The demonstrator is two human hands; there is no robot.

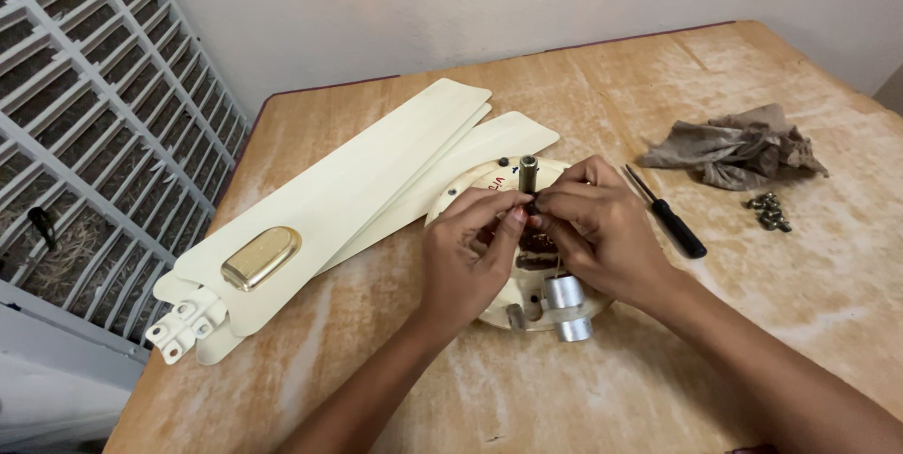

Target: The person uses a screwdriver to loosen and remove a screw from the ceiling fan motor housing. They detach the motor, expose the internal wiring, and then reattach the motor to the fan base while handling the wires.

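Observation:
A round cream fan motor housing [467, 181] lies on the wooden table [658, 87], with a short metal shaft [528, 173] standing up from its middle. My left hand [467, 261] and my right hand [602, 228] meet just below the shaft, fingertips pinched together on a small dark part at the shaft's base. What that part is cannot be made out. A silver cylindrical capacitor [567, 304] hangs at the housing's near edge, below my right hand.
Three cream fan blades [348, 191] lie stacked to the left, with a gold trim piece [260, 257] on top. A black-handled screwdriver [670, 217], several small metal screws [768, 212] and a crumpled brown rag [736, 149] lie to the right. A white window grille [85, 115] stands at the left.

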